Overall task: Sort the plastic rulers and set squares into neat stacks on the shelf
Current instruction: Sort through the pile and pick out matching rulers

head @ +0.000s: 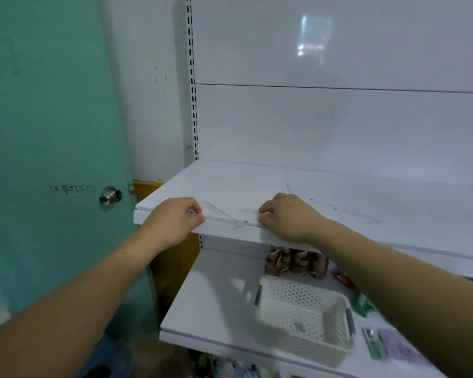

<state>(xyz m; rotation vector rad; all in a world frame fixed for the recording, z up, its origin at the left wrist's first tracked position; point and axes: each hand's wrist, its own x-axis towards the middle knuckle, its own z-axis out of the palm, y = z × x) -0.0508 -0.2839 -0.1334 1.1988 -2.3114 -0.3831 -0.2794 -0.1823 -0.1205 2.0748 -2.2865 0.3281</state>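
Observation:
Clear plastic rulers (224, 215) lie along the front edge of the white upper shelf (339, 186), hard to see against it. My left hand (175, 222) is at the shelf's front edge with fingers curled, pinching the left end of a ruler. My right hand (284, 216) has its fingers curled on the right end of the same clear pieces. More transparent rulers or set squares (347, 212) lie spread on the shelf to the right of my right hand.
A white perforated basket (301, 309) stands on the lower shelf (210, 296), with small brown toys (295, 261) behind it and packets (388, 342) at its right. A green door (52, 132) with a metal knob (109, 195) is at the left.

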